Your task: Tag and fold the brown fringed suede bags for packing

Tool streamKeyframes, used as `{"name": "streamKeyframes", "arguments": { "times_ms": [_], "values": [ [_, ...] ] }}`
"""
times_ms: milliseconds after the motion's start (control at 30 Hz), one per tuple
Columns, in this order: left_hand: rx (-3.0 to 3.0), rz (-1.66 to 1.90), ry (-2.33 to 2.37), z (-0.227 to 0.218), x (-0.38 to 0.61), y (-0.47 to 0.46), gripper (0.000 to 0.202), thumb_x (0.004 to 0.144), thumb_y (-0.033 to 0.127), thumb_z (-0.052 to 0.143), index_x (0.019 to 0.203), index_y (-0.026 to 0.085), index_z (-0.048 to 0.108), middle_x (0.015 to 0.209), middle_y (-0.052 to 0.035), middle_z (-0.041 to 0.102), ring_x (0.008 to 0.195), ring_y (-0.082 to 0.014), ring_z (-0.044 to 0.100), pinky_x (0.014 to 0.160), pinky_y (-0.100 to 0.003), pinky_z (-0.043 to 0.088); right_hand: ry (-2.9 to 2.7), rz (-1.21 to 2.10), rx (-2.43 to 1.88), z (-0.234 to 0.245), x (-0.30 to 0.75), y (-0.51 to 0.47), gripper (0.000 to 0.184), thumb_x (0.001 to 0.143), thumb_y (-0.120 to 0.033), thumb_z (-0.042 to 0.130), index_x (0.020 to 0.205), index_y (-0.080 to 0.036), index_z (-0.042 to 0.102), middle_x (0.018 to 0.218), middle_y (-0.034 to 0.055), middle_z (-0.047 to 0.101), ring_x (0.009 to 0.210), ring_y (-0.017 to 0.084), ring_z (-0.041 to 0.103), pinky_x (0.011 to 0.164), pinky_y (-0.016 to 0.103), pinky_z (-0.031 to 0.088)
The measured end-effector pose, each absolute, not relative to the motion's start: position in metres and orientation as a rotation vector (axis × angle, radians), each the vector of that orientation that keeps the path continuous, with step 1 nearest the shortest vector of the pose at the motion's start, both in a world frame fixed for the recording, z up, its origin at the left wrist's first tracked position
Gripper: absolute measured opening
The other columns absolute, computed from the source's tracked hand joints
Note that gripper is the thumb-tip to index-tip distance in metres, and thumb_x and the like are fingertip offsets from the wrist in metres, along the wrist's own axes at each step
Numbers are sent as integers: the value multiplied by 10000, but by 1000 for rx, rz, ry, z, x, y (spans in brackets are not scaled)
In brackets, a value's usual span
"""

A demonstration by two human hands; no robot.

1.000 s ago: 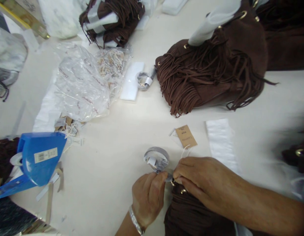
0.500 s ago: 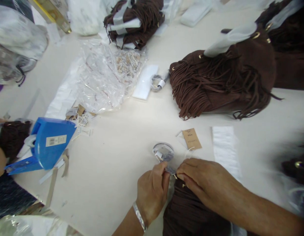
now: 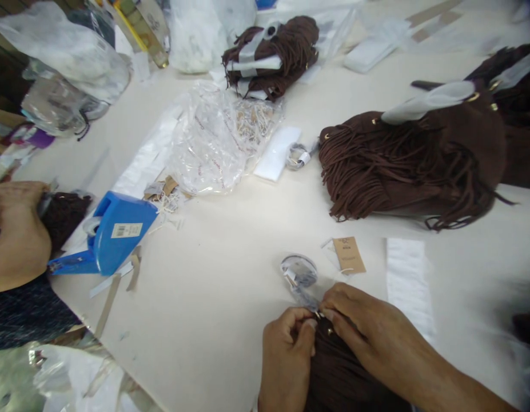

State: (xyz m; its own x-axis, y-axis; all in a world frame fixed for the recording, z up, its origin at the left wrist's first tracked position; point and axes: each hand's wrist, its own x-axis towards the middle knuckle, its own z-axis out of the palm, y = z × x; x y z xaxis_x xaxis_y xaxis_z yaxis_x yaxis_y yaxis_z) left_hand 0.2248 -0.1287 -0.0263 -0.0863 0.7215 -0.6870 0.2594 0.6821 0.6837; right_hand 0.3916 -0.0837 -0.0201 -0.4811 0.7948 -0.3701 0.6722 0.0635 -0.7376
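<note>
A dark brown fringed bag (image 3: 350, 377) lies at the bottom of the view, partly under my hands. My left hand (image 3: 288, 355) is closed, thumb and fingers pinching the bag's upper corner. My right hand (image 3: 361, 323) pinches the small metal clasp at the end of a plastic-wrapped strap (image 3: 305, 297), right by that corner. Whether the clasp is hooked to the bag is hidden by the fingertips. The strap's coiled part rests on the table just beyond. A brown card tag (image 3: 349, 255) with a white string lies past my right hand.
Another fringed bag (image 3: 402, 160) lies at the right, near a white padding strip (image 3: 406, 280). A blue tape dispenser (image 3: 123, 229) stands at the left beside another person's arm (image 3: 20, 240). Clear plastic bags (image 3: 208, 143) and a wrapped brown bundle (image 3: 273, 54) lie farther back.
My left hand has shifted from the wrapped strap to the bag's corner, thumb now nearer the clasp. My right hand keeps its pinch. The whole view has swung slightly left.
</note>
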Motion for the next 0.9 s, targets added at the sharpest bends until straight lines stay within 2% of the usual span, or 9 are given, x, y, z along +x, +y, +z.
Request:
{"name": "streamKeyframes", "arguments": {
  "times_ms": [200,400,633,767,900],
  "values": [
    [645,568,1670,-32,233,-129,186,824,314,569,807,148,650,510,56,481,488,-90,397,496,-217,295,-2196,1381,-1497,-23,391,-86,252,993,-239,355,892,-202,582,899,48,579,846,194,573,785,356,465],
    [750,649,1714,-34,236,-131,134,825,266,539,724,181,565,628,44,498,596,-99,404,552,-208,320,-2185,1403,-1434,-24,391,-86,236,988,-212,358,864,-194,557,923,58,571,874,198,561,812,360,456],
    [726,691,1629,-31,230,-134,169,798,321,579,706,197,511,619,64,438,579,-96,376,549,-191,319,-2163,1364,-1461,-6,395,-84,164,958,-183,443,1038,-204,585,1011,43,585,921,176,573,842,313,459],
    [745,636,1628,-36,224,-135,221,824,401,579,733,206,526,640,60,479,570,-102,417,532,-189,334,-2294,1269,-1484,-4,390,-86,159,955,-224,479,1076,-193,578,1035,50,587,945,187,565,844,313,456],
    [1068,528,1693,-36,221,-138,205,864,393,533,752,222,550,652,44,561,611,-133,521,577,-210,399,-2479,1084,-1521,-2,382,-88,142,962,-220,451,1023,-177,572,987,72,583,908,213,546,803,351,447]
  ]
}}
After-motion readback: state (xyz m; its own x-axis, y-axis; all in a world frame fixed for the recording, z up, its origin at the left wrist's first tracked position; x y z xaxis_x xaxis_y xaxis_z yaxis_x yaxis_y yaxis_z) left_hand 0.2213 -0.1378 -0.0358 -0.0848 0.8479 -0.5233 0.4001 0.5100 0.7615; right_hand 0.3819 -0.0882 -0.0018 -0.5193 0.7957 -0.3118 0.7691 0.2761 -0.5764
